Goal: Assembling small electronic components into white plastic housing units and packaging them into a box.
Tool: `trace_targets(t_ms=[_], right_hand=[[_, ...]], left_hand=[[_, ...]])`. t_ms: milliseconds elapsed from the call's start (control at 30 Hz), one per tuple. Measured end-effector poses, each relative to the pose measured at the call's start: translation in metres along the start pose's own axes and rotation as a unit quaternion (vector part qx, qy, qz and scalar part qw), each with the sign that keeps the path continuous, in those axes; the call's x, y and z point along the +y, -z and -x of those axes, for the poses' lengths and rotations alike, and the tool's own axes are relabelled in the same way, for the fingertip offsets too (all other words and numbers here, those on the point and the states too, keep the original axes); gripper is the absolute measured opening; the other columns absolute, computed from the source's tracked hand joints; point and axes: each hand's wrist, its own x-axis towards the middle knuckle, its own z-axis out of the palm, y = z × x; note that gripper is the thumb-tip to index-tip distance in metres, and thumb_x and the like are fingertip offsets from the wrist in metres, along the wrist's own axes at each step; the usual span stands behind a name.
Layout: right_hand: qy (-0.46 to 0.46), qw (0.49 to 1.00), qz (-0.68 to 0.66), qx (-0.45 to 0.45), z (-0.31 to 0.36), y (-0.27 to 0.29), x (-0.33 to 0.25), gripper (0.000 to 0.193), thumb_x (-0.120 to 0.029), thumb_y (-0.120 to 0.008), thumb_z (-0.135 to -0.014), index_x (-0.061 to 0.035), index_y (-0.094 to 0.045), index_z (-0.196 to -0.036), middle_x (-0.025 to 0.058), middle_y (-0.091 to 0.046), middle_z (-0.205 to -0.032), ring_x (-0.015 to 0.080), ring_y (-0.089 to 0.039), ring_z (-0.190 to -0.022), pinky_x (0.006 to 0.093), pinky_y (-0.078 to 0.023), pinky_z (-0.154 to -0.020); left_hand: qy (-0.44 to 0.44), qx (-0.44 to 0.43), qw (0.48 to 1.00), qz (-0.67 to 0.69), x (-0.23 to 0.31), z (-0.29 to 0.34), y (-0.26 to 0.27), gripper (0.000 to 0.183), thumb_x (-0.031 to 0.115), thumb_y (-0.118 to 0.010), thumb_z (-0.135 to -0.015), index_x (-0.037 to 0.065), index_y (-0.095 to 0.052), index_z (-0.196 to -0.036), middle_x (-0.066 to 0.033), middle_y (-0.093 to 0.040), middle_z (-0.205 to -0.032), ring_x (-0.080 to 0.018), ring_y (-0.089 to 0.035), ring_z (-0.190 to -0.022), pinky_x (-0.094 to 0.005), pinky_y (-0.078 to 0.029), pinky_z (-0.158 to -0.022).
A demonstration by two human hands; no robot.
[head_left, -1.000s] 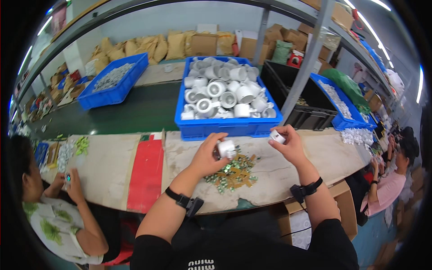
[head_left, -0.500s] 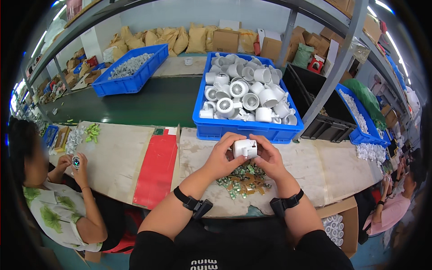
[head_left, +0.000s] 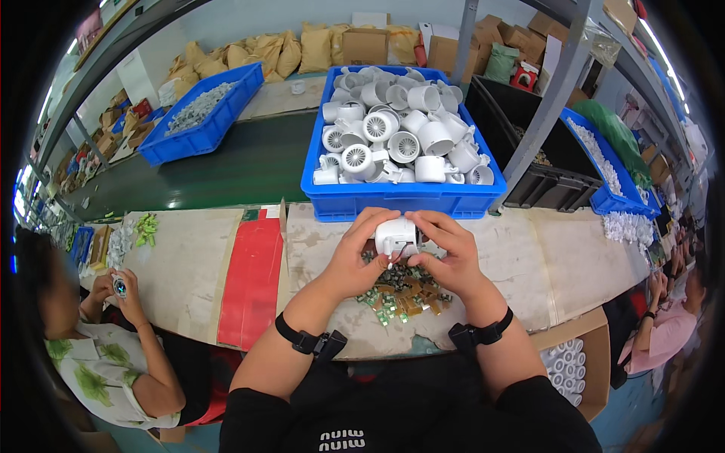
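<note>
A white cylindrical plastic housing (head_left: 396, 237) with a slot in its side is held up between my two hands, over the worktable. My left hand (head_left: 352, 261) wraps round its left side, thumb low and fingers on top. My right hand (head_left: 455, 252) grips the right end, index finger above and thumb below. Underneath lies a loose pile of small green circuit boards (head_left: 402, 296) with brownish flat pieces among them. Just beyond my hands stands a blue crate (head_left: 400, 205) heaped with similar white housings (head_left: 408, 143).
A red board (head_left: 251, 279) lies left on the table. A black crate (head_left: 551, 189) and grey metal post (head_left: 545, 113) stand right of the blue crate. Another blue crate (head_left: 151, 147) sits far left. Below right is a carton (head_left: 599, 362) of white parts. Co-workers sit either side.
The housing has turned in my hands, so its slotted side now faces me more. My right thumb has moved under it. The whole view has shifted slightly.
</note>
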Motion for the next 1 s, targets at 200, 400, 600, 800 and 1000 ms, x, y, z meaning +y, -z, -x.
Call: trace_targets(t_ms=[200, 400, 600, 800, 1000], right_hand=[[-0.079, 0.99, -0.119, -0.004, 0.014, -0.016, 0.008, 0.071, -0.01, -0.091, -0.079, -0.0071, -0.068, -0.146, 0.0105, -0.061, -0.142, 0.023, -0.065, -0.12, 0.0327, -0.054, -0.098], [-0.106, 0.987, -0.097, -0.068, 0.006, -0.017, -0.008, 0.087, -0.009, -0.093, -0.078, -0.0086, -0.057, -0.157, 0.0067, -0.062, -0.14, 0.0231, -0.064, -0.121, 0.0337, -0.054, -0.095], [-0.248, 0.91, -0.332, -0.028, 0.022, -0.035, 0.006, 0.085, -0.004, -0.088, -0.085, -0.0094, -0.051, -0.161, 0.0102, -0.069, -0.137, 0.0181, -0.067, -0.115, 0.0324, -0.054, -0.095], [-0.245, 0.954, -0.136, -0.106, 0.006, -0.003, 0.012, 0.028, -0.011, -0.079, -0.093, -0.0036, -0.079, -0.12, 0.0116, -0.079, -0.101, 0.0166, -0.072, -0.09, 0.0342, -0.056, -0.081], [-0.201, 0.953, 0.138, -0.179, 0.013, 0.01, 0.037, 0.019, -0.005, -0.074, -0.079, -0.0021, -0.08, -0.096, 0.0116, -0.074, -0.088, 0.0297, -0.07, -0.083, 0.0395, -0.057, -0.075]], left_hand=[[-0.024, 0.012, 0.999, -0.025, 0.006, 0.001, -0.005, 0.061, 0.023, -0.082, -0.097, 0.004, -0.058, -0.149, -0.0097, -0.052, -0.137, -0.0216, -0.06, -0.126, -0.0332, -0.054, -0.102], [-0.026, 0.034, 0.986, -0.158, 0.007, 0.003, -0.003, 0.056, 0.013, -0.08, -0.09, 0.003, -0.064, -0.143, -0.0124, -0.057, -0.135, -0.0292, -0.06, -0.126, -0.0399, -0.05, -0.108], [-0.162, 0.096, 0.967, -0.169, 0.008, -0.005, -0.007, 0.039, 0.001, -0.069, -0.087, 0.001, -0.073, -0.126, -0.0187, -0.071, -0.125, -0.0335, -0.065, -0.119, -0.0459, -0.05, -0.104], [-0.028, 0.02, 0.973, 0.23, -0.015, 0.007, 0.003, 0.02, 0.012, -0.059, -0.096, -0.006, -0.068, -0.098, -0.0206, -0.071, -0.086, -0.0308, -0.072, -0.088, -0.0426, -0.06, -0.084], [0.104, 0.099, 0.965, 0.218, -0.014, -0.002, 0.005, 0.037, 0.028, -0.048, -0.115, -0.006, -0.063, -0.12, -0.0146, -0.07, -0.085, -0.0286, -0.075, -0.079, -0.0391, -0.061, -0.072]])
